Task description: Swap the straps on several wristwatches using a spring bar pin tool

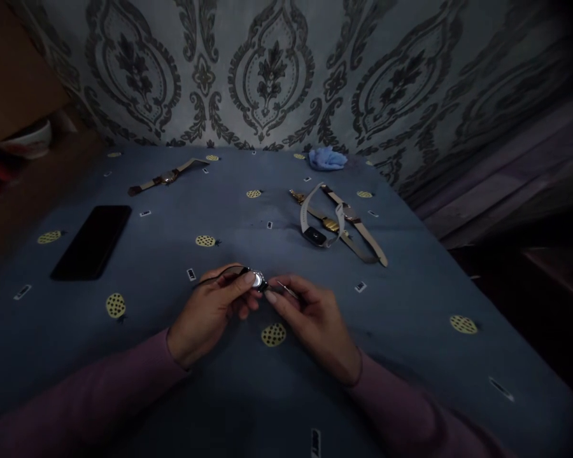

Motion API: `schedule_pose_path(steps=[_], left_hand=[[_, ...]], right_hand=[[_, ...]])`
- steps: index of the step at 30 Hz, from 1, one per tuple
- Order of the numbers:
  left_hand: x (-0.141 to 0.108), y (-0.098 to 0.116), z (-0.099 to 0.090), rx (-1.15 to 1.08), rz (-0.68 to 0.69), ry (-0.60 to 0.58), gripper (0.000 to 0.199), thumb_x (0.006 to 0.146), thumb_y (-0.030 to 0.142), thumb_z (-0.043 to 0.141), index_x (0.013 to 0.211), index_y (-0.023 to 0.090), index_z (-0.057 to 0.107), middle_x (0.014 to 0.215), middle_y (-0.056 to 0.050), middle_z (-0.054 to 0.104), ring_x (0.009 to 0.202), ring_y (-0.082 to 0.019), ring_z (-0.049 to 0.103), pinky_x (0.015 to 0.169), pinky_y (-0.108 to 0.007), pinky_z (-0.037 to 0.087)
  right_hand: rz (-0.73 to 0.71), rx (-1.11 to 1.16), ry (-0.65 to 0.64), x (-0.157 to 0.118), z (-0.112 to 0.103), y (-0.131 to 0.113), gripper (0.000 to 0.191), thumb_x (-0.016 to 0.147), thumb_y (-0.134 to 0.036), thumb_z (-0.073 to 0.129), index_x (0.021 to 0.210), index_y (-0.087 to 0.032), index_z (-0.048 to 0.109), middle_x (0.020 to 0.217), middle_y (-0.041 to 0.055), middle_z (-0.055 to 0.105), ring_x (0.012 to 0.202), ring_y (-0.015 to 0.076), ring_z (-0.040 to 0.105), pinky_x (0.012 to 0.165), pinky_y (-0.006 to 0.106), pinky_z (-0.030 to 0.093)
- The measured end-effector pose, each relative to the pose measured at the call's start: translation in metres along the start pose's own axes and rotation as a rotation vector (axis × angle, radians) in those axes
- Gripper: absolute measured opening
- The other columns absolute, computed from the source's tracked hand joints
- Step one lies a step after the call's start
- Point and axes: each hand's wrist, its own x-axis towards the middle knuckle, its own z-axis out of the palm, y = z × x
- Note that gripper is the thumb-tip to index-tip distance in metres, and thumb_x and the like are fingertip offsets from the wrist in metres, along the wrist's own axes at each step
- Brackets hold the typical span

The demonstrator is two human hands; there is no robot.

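Silver watch (pixel 258 280) in left hand (pixel 209 313)

Held up at seven o'clock from the view's centre: a small watch (pixel 257 280) with a round, bright, silvery face, tilted upward and partly covered. Fitted with a strap (pixel 232 271), dark outside and paler inside, curving off toward nine o'clock. Seen toward four o'clock, just beside: a thin, shiny metal piece (pixel 287 289), too small to identify.

No wording could be read for certain: the small printed labels (pixel 360 287) on the blue tablecloth (pixel 229 213) were too blurred, and nothing was legible on the held watch (pixel 258 280) or pale wristband (pixel 315 237).
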Motion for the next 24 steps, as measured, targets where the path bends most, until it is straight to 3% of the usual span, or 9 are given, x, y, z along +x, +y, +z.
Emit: schedule_pose_path(steps=[3,10,17,24], left_hand=[[0.002,0.003,-0.001,-0.017,-0.02,0.003,0.033,0.064,0.036,0.085,0.074,0.011,0.065,0.064,0.0,0.062,0.054,-0.005,0.053,0.042,-0.013,0.037],[0.004,0.007,-0.004,0.089,-0.071,-0.085,0.026,0.069,0.026,0.081,0.083,0.012,0.063,0.073,-0.002,0.067,0.059,-0.01,0.061,0.043,-0.015,0.041],[0.007,0.005,-0.004,0.112,-0.074,-0.102,0.026,0.066,0.02,0.08,0.082,0.01,0.063,0.074,-0.002,0.066,0.06,-0.01,0.063,0.043,-0.015,0.043],[0.006,0.005,-0.001,0.108,-0.07,-0.067,0.023,0.066,0.015,0.076,0.081,0.011,0.059,0.067,0.0,0.064,0.057,-0.01,0.062,0.048,-0.017,0.046]], right_hand=[[-0.054,-0.071,-0.049,0.002,-0.004,0.004,0.021,0.086,-0.038,0.061,0.085,-0.018,0.069,0.069,0.0006,0.067,0.058,0.0127,0.057,0.054,0.023,0.046],[-0.336,-0.484,-0.029,0.002,-0.013,-0.001,0.02,0.09,-0.027,0.053,0.075,-0.019,0.064,0.058,0.0002,0.062,0.047,0.0109,0.051,0.05,0.024,0.038],[-0.322,-0.557,-0.087,-0.001,-0.013,-0.009,0.02,0.09,-0.023,0.051,0.071,-0.021,0.055,0.05,-0.0046,0.049,0.042,0.0098,0.042,0.047,0.024,0.031],[-0.408,-0.629,-0.095,-0.002,-0.009,-0.008,0.02,0.088,-0.018,0.045,0.07,-0.023,0.049,0.049,-0.0051,0.044,0.041,0.01,0.04,0.047,0.023,0.03]])
